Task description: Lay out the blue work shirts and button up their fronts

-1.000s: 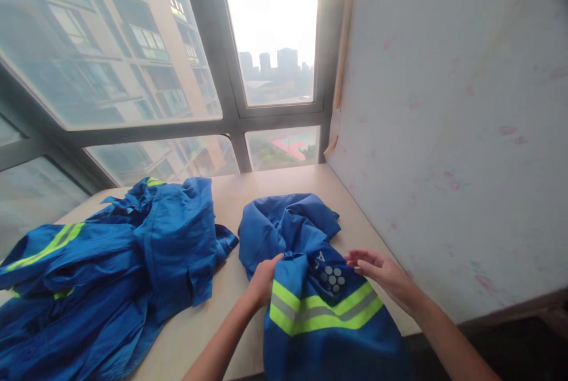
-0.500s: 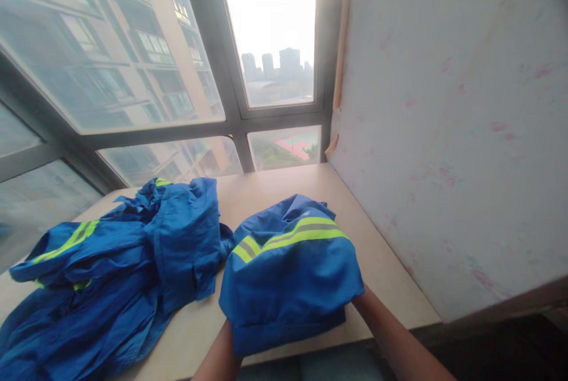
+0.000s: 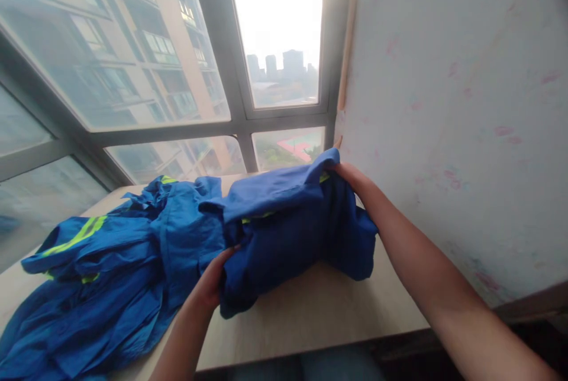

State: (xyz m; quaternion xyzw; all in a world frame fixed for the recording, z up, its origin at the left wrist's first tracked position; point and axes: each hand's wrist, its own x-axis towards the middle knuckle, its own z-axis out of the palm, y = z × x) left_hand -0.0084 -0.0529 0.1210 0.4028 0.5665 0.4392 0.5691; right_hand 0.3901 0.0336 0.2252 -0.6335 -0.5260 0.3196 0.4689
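I hold a blue work garment (image 3: 288, 233) raised and partly folded over the ledge, with bits of yellow-green reflective stripe showing along its fold. My left hand (image 3: 218, 277) grips its lower left edge, the thumb on the cloth and the other fingers hidden. At the upper right corner my right hand (image 3: 347, 173) is closed on the fabric, its fingertips covered by the cloth. A second blue work garment (image 3: 119, 268) with the same stripes lies crumpled on the left, up against the held one.
Both garments are on or over a pale ledge (image 3: 284, 342) that runs to a grey-framed window (image 3: 242, 120). A light wall with faint pink flowers (image 3: 444, 132) borders it on the right. The ledge's front edge is near my body.
The held garment has been turned and lifted, so its broad stripe is mostly out of sight. My right hand has moved up and away to the far corner; my left hand now shows.
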